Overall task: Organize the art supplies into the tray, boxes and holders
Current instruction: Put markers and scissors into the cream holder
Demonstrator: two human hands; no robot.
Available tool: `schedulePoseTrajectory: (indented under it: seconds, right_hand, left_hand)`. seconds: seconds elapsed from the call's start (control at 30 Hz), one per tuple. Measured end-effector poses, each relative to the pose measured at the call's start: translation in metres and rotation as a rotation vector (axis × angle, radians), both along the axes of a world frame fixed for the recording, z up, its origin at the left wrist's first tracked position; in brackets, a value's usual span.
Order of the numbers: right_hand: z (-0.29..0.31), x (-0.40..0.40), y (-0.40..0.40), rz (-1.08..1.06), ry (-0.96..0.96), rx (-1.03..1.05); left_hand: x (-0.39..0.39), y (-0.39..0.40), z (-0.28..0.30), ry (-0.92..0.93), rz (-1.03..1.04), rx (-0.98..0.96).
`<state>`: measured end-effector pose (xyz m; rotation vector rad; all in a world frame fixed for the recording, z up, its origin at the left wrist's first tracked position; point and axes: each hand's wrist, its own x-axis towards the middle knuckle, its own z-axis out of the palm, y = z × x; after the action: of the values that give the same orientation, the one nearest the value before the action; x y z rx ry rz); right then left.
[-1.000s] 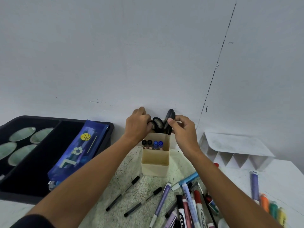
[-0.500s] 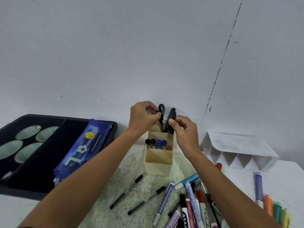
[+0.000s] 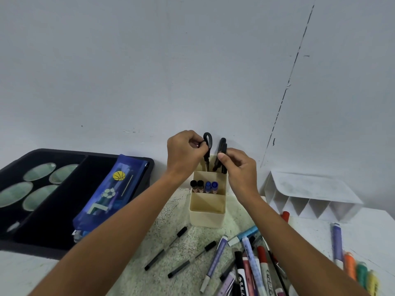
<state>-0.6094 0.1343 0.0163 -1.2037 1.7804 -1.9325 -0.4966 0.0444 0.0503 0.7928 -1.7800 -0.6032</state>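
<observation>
Since a second ago, you raised the left scissors (image 3: 207, 144) upright; left hand (image 3: 184, 154) pinched them, right hand (image 3: 239, 167) pinched another black pair (image 3: 222, 152) over the holder (image 3: 207, 212) at 12 o'clock.

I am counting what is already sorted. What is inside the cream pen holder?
In the cream pen holder, the middle compartment holds four markers: two black-capped, two blue-capped. The back compartment holds black scissors, gripped by both hands. The front compartment looks empty; its bottom is hidden.
</observation>
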Motion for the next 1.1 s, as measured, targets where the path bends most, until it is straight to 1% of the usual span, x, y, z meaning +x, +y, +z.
schedulePoseTrajectory:
  seconds: [0.1, 0.23, 0.33, 0.4, 0.47, 0.6, 0.67, 0.77, 0.87, 0.93, 0.97, 1.03, 1.1]
  right_hand:
    - [0.001, 0.005, 0.0, 0.006, 0.005, 0.042]
    - [0.004, 0.007, 0.002, -0.066, 0.026, 0.067]
    - [0.013, 0.005, 0.0, -0.082, 0.118, 0.052]
    - [0.025, -0.002, -0.004, -0.079, 0.184, 0.073]
    - [0.039, -0.01, -0.007, -0.018, 0.23, 0.154]
    - [0.05, -0.024, -0.01, 0.192, 0.346, 0.39]
    - [0.049, -0.023, -0.014, 0.19, 0.4, 0.433]
    - [0.05, -0.02, -0.019, 0.145, 0.431, 0.369]
    - [0.056, -0.022, -0.02, 0.163, 0.386, 0.285]
    - [0.059, -0.024, -0.019, 0.186, 0.356, 0.21]
    - [0.061, -0.025, -0.017, 0.183, 0.328, 0.168]
    - [0.067, -0.029, -0.013, 0.153, 0.21, 0.054]
    - [0.072, -0.036, -0.003, 0.116, 0.057, -0.09]
  left_hand:
    - [0.005, -0.001, -0.007, 0.016, 0.003, 0.073]
    - [0.008, 0.002, -0.015, 0.054, -0.045, 0.153]
    - [0.007, 0.007, -0.016, 0.074, -0.086, 0.207]
    - [0.006, 0.009, -0.015, 0.108, -0.105, 0.28]
    - [0.005, 0.01, -0.013, 0.154, -0.117, 0.353]
    - [0.005, 0.013, 0.0, 0.303, -0.154, 0.508]
    - [0.004, 0.012, 0.007, 0.352, -0.158, 0.559]
    - [0.004, 0.011, 0.015, 0.355, -0.187, 0.566]
    - [0.006, 0.01, 0.024, 0.316, -0.224, 0.535]
    - [0.006, 0.008, 0.031, 0.342, -0.281, 0.535]
    - [0.006, 0.007, 0.033, 0.363, -0.301, 0.534]
    - [0.004, 0.003, 0.035, 0.377, -0.311, 0.531]
    - [0.002, -0.002, 0.029, 0.286, -0.326, 0.535]
